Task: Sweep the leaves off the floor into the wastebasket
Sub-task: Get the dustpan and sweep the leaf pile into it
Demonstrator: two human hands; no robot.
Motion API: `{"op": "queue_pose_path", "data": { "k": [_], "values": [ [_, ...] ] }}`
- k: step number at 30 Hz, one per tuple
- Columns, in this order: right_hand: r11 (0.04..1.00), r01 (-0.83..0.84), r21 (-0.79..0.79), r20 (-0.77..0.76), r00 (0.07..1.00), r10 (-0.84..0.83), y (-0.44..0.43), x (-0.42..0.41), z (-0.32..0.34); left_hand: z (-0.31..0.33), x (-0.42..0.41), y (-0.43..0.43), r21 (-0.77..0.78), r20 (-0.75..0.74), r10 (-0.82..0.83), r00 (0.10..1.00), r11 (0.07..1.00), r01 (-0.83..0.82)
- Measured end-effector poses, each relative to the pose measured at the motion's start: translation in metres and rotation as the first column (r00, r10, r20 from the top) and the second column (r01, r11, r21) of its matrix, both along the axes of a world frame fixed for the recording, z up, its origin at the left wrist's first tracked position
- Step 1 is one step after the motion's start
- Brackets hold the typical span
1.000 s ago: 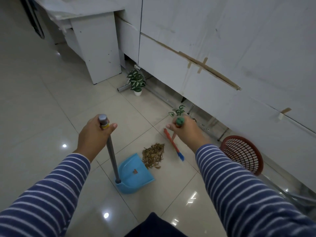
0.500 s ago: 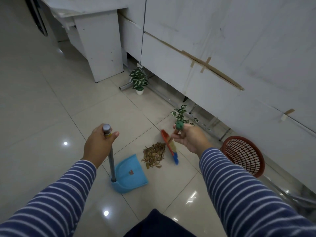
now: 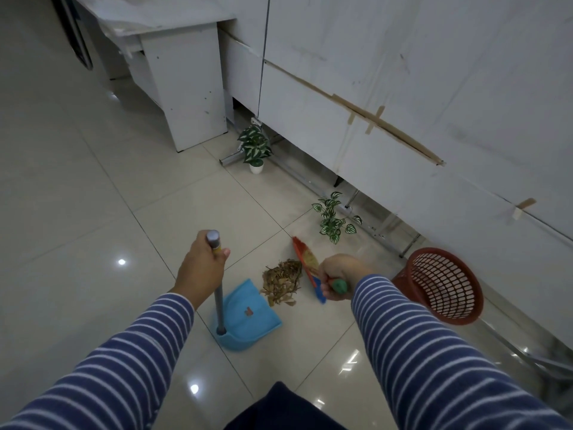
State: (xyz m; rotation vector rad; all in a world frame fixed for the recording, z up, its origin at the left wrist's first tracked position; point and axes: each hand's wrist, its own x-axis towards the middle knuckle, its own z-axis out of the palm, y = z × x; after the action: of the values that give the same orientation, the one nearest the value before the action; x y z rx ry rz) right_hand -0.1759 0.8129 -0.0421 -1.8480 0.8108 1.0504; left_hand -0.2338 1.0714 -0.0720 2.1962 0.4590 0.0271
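Note:
A heap of dry brown leaves (image 3: 281, 280) lies on the tiled floor between a blue dustpan (image 3: 248, 315) and a broom head (image 3: 307, 262). My left hand (image 3: 201, 268) grips the top of the dustpan's grey upright handle (image 3: 218, 305). The pan's mouth faces the heap, with one leaf scrap inside it. My right hand (image 3: 338, 276) grips the broom's green-capped handle end. The orange-and-blue broom head touches the heap's right side. A red mesh wastebasket (image 3: 446, 287) lies tipped on its side to the right.
Two small potted plants (image 3: 255, 148) (image 3: 333, 220) stand on the floor along the white panelled wall (image 3: 403, 103). A white desk (image 3: 183, 79) stands at the back left. Metal frame legs run under the wall panels behind the wastebasket.
The broom head has closed in on the right side of the leaf heap, and my right hand has dropped lower and nearer. The dustpan has stayed in place beside the heap.

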Motion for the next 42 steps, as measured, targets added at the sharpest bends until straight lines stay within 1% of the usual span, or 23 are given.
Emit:
{"op": "queue_pose_path", "data": {
  "k": [2,5,13,19,22,25,30,34,39,42],
  "values": [
    [0.997,-0.060,-0.043,-0.031,0.998,0.058,-0.003,-0.004,0.000,0.000,-0.003,-0.001,0.002,-0.014,-0.010,1.000,1.000,0.010],
    [0.987,-0.129,-0.095,-0.037,0.991,0.126,-0.010,-0.008,-0.002,0.000,-0.006,-0.002,0.010,-0.010,-0.006,1.000,1.000,0.006],
    [0.932,-0.314,-0.182,-0.043,0.949,0.311,-0.023,-0.018,-0.001,0.006,-0.004,-0.009,0.040,0.008,-0.040,0.999,0.998,0.040],
    [0.897,-0.408,-0.173,-0.107,0.913,0.394,-0.026,-0.032,0.006,0.007,0.002,-0.012,0.052,0.027,-0.062,0.998,0.997,0.060],
    [0.858,-0.487,-0.164,-0.130,0.873,0.470,-0.025,-0.039,0.014,0.007,0.008,-0.013,0.056,0.035,-0.051,0.998,0.997,0.049],
    [0.838,-0.525,-0.148,-0.144,0.850,0.507,-0.024,-0.046,0.021,0.006,0.012,-0.014,0.059,0.047,-0.052,0.998,0.997,0.049],
    [0.762,-0.632,-0.142,-0.156,0.775,0.613,-0.019,-0.058,0.036,0.004,0.018,-0.014,0.054,0.060,-0.048,0.997,0.998,0.045],
    [0.712,-0.685,-0.151,-0.147,0.728,0.669,-0.014,-0.069,0.046,0.003,0.019,-0.016,0.047,0.089,-0.034,0.995,0.998,0.030],
    [0.577,-0.786,-0.222,-0.143,0.612,0.778,-0.013,-0.074,0.064,0.003,0.018,-0.019,0.048,0.093,-0.027,0.995,0.999,0.023],
    [0.571,-0.778,-0.264,-0.139,0.616,0.775,-0.017,-0.071,0.076,0.004,0.017,-0.018,0.049,0.094,-0.030,0.995,0.998,0.026]
  ]
}}
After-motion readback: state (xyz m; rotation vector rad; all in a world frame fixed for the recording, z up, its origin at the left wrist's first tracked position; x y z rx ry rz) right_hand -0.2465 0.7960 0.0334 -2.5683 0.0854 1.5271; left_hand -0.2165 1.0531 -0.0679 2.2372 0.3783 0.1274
